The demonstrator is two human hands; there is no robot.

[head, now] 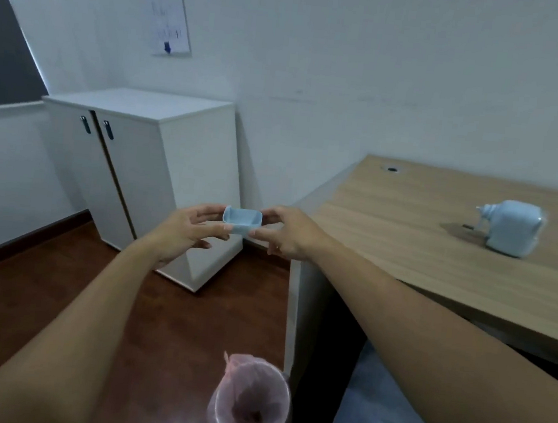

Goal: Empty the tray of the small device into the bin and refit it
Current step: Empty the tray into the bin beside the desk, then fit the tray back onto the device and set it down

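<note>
- Seemingly light and stiff, the tray [242, 220] is a small pale-blue plastic box with thin walls and an open top; it is held in the air between both hands, off the left edge of the worktop [438, 255] and well beyond the bin [250, 408], not over it.
- Its smooth plastic is judged slippery, so a hold on the two short end walls, as now, looks soundest; a hard squeeze could flex the thin rim.
- No contents can be made out inside it.
- The left hand [186, 227] is cupped at the tray's left end, its fingers [205, 211] closed on that wall, thumb beneath.
- The right hand [289, 234] pinches the right end, fingers above and thumb below.
- Both forearms are stretched forward, nearly straight.
- The small device [510, 227] lies on its side towards the worktop's far right, well apart from the tray.
- The bin, lined with a pink bag, stands on the floor beside the worktop's left side panel.
</note>
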